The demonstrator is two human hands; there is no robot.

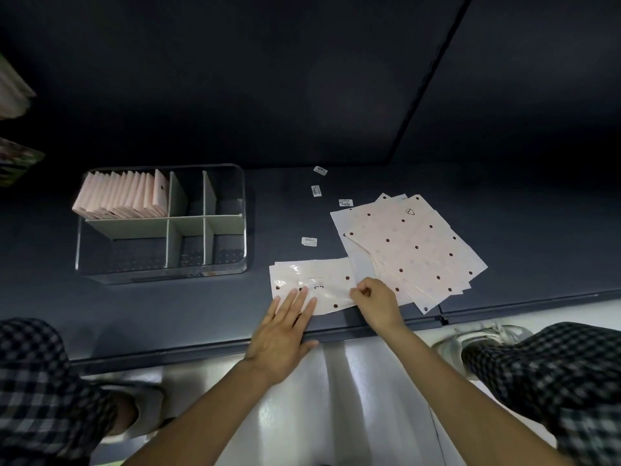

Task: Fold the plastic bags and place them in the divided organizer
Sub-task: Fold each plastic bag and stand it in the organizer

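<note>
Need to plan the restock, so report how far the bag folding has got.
Done: a row of folded bags stands in the back left compartment of the organizer; the other compartments look empty. In hand: the left hand presses flat on one bag at the table edge while the right hand pinches its right end. Left: a fanned stack of unfolded bags lies to the right.

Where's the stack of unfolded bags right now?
Head view, right side of the table: the stack of unfolded bags lies beyond the right hand.
</note>
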